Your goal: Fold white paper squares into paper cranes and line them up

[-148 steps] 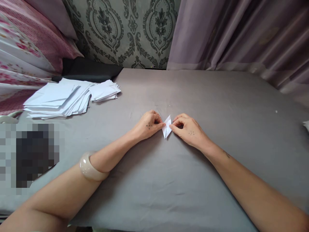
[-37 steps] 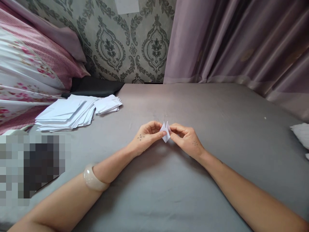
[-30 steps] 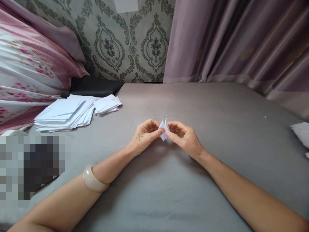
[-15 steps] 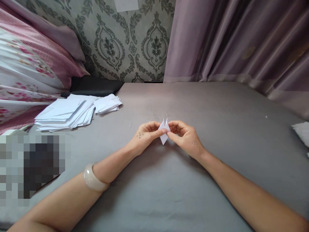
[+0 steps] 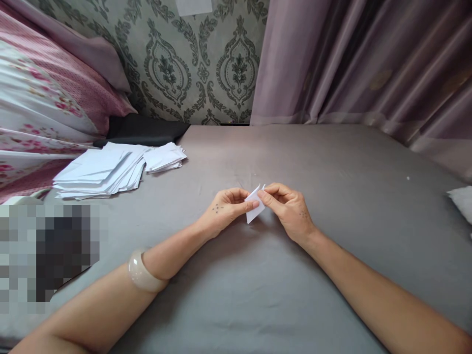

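A small folded piece of white paper (image 5: 253,214) is held between my two hands, a little above the grey sheet (image 5: 228,305). It is tilted, with one corner pointing down and two pointed tips at the top. My left hand (image 5: 230,209) pinches its left side, the thumb lying flat across the front. With thumb and forefinger, my right hand (image 5: 285,206) grips the upper right part near the tips. The fingers behind the paper are partly hidden. A pale bangle (image 5: 145,272) sits on my left forearm.
Stacked white paper sheets (image 5: 99,172) lie at the back left, beside a smaller paper pile (image 5: 165,158). Behind them is a black item (image 5: 147,130). Purple curtains (image 5: 332,59) hang at the right, and a white object (image 5: 460,204) lies at the right edge.
The folded paper has turned and leans to the right, its tips shifted rightward. My right hand has moved slightly right and now grips nearer the tips.
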`<state>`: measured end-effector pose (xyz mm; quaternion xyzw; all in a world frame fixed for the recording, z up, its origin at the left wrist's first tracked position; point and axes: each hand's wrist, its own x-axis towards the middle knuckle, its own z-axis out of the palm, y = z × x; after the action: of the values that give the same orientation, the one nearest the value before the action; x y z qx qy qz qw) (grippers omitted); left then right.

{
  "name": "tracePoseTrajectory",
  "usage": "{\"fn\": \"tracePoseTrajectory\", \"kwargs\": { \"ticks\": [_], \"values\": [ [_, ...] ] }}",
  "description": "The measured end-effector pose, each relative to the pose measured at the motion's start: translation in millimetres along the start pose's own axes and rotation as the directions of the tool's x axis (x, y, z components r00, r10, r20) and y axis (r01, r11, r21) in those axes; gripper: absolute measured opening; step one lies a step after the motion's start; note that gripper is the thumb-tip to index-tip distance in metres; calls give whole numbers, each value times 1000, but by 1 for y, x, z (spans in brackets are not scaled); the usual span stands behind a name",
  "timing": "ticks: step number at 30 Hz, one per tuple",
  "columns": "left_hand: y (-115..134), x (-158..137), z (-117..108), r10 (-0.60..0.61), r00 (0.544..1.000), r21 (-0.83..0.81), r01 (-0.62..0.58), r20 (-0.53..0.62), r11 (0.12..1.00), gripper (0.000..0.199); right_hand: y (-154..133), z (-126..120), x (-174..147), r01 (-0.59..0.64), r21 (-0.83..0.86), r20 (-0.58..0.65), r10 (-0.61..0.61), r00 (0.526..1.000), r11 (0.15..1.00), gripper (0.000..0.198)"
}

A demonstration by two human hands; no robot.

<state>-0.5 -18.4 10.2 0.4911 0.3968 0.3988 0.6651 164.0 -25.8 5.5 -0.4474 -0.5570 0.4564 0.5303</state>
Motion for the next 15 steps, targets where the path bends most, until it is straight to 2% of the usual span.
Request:
{"fn": "tracePoseTrajectory", "kwargs": {
  "ticks": [3, 8, 11, 15],
  "values": [
    [0, 0, 0, -2, 1000, 1, 2, -11, 1000, 24, 1, -1, 1, -33, 25, -1, 33, 999, 999, 20],
    [1, 0, 1, -10, 1000, -11, 10, 15, 1000, 26, -1, 0, 1, -33, 4, 96, 32, 995, 999, 21],
    [-1, 0, 1, -9, 999, -35, 10, 39, 999, 28, -2, 0, 1, -25, -38, 49, 27, 998, 999, 23],
    [-4, 1, -1, 6, 999, -15, -5, 53, 1000, 29, -2, 0, 1, -34, -6, -30, 34, 999, 999, 26]
  ]
}}
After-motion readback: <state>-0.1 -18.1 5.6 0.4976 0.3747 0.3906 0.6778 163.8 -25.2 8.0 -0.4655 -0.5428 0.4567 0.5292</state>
